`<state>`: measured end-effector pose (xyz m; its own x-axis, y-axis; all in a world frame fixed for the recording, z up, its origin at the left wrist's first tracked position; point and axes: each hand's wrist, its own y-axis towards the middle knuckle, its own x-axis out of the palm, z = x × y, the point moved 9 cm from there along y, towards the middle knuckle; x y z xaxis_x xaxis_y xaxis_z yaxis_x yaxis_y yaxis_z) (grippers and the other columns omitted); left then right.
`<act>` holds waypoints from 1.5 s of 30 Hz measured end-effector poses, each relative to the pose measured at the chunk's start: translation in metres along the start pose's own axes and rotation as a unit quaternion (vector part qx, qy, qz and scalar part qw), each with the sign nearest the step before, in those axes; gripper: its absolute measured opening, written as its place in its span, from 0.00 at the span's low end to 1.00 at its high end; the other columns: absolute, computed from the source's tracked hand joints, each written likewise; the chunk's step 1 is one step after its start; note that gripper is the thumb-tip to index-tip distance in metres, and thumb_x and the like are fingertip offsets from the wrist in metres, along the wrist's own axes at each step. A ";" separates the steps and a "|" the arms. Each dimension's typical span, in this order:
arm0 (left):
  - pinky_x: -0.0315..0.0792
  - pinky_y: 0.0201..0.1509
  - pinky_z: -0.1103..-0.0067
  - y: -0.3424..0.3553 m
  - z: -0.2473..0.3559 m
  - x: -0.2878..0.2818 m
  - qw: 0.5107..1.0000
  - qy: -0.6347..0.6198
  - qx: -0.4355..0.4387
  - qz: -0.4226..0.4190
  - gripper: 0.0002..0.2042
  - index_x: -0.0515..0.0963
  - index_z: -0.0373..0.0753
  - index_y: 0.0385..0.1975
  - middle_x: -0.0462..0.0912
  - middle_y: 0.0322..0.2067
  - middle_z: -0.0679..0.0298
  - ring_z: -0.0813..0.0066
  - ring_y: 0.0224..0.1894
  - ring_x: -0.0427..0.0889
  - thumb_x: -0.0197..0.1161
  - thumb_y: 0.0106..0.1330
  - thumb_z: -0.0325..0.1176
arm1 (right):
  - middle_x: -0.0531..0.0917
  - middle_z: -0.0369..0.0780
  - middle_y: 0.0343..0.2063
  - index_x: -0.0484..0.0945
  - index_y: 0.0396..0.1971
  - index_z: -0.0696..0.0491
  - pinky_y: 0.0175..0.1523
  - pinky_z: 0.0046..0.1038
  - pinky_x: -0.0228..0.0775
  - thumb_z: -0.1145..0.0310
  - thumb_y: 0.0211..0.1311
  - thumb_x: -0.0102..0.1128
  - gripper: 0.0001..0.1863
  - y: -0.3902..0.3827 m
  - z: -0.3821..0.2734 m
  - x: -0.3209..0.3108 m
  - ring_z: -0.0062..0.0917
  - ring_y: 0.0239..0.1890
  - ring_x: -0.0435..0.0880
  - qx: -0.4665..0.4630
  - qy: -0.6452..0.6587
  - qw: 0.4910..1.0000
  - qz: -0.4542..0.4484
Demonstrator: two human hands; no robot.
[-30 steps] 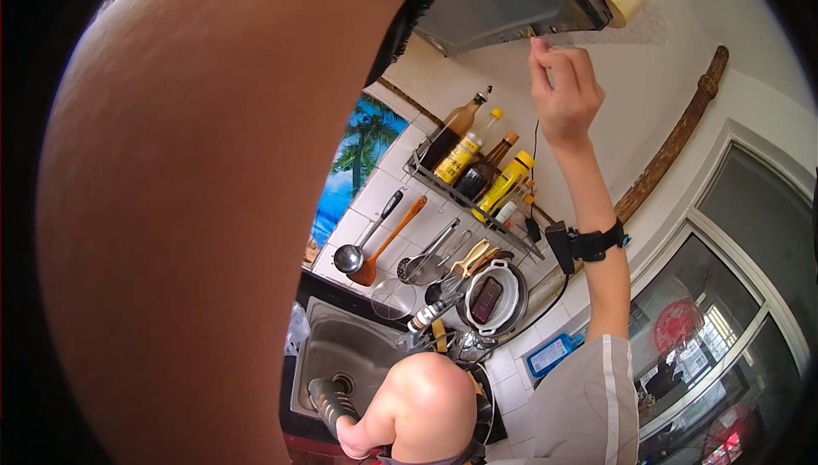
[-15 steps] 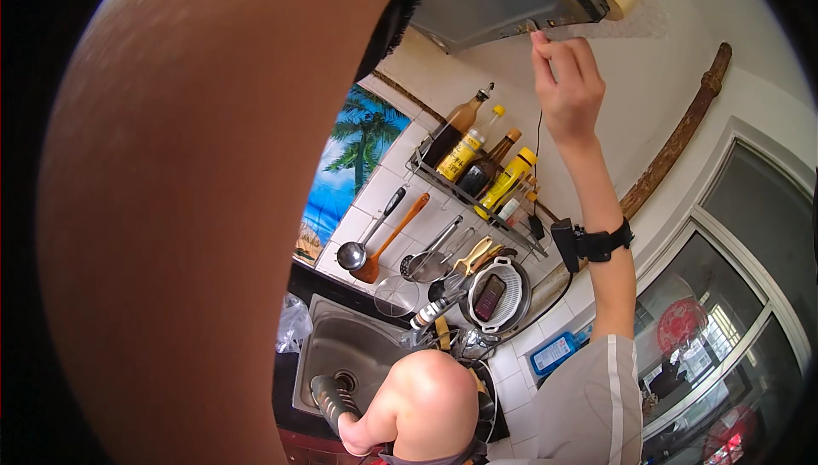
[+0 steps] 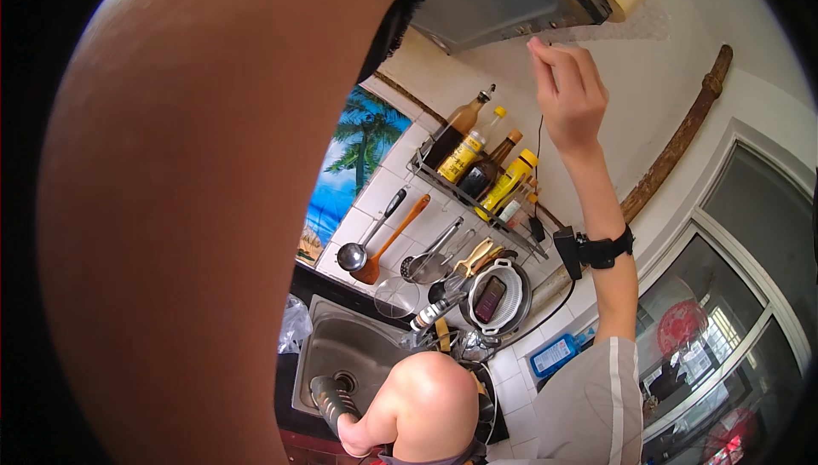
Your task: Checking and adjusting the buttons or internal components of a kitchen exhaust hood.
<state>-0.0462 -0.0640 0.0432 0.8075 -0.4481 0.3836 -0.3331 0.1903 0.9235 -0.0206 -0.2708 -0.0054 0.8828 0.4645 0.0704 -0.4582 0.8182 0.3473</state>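
My right hand (image 3: 573, 94) is raised below the underside of a grey range hood (image 3: 490, 5). Its thumb and index finger pinch together just beneath the hood's lower edge. Anything between the fingertips is too small to make out. A black strap with a small box (image 3: 596, 250) circles my right wrist side of the forearm. Very close, my left arm (image 3: 187, 209) fills the left of the head view and reaches up past the top edge. A black band (image 3: 392, 39) crosses it there. My left hand is out of view.
My foot in a dark shoe (image 3: 328, 397) rests in the metal sink (image 3: 319, 329). A wall rack (image 3: 443, 177) holds several bottles, with ladles and spatulas hanging below. A phone (image 3: 489, 299) lies in a white basket (image 3: 511, 282). A branch-like pole (image 3: 682, 141) and a window (image 3: 699, 269) stand right.
My right hand has dropped slightly, and its fingertips have come away from the hood's lower edge. The fingers stay pinched. My left arm has hardly moved.
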 end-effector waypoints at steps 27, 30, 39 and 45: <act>0.72 0.57 0.66 0.003 -0.003 0.002 1.000 0.010 -0.007 0.007 0.19 0.83 0.30 0.28 0.85 0.34 0.45 0.52 0.42 0.84 0.52 0.61 0.42 | 0.73 0.31 0.20 0.75 0.20 0.48 0.22 0.26 0.64 0.75 0.50 0.76 0.14 -0.002 0.005 0.003 0.23 0.21 0.74 0.029 -0.020 0.998 0.048; 0.72 0.57 0.66 0.001 -0.003 0.003 1.000 0.017 -0.008 -0.002 0.19 0.83 0.30 0.28 0.85 0.34 0.46 0.52 0.43 0.84 0.52 0.61 0.42 | 0.72 0.31 0.20 0.76 0.20 0.48 0.22 0.27 0.63 0.74 0.51 0.75 0.13 -0.003 0.004 0.004 0.24 0.22 0.73 0.024 -0.025 0.999 0.040; 0.72 0.57 0.65 0.003 -0.003 0.004 1.000 0.012 -0.004 0.002 0.19 0.83 0.31 0.29 0.85 0.35 0.45 0.51 0.42 0.84 0.52 0.61 0.41 | 0.72 0.31 0.20 0.76 0.21 0.49 0.22 0.27 0.64 0.74 0.53 0.74 0.12 -0.003 0.007 0.007 0.23 0.22 0.72 0.030 -0.012 0.999 0.026; 0.73 0.55 0.65 0.000 -0.001 -0.001 1.000 -0.002 -0.005 -0.002 0.18 0.83 0.31 0.28 0.85 0.32 0.45 0.50 0.40 0.85 0.52 0.61 0.41 | 0.73 0.32 0.20 0.77 0.21 0.50 0.23 0.26 0.65 0.75 0.52 0.75 0.12 -0.006 0.010 0.007 0.24 0.22 0.74 0.054 -0.007 0.998 0.034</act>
<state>-0.0466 -0.0625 0.0433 0.8070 -0.4521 0.3799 -0.3249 0.1973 0.9250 -0.0109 -0.2755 0.0025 0.8516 0.5123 0.1109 -0.5043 0.7429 0.4403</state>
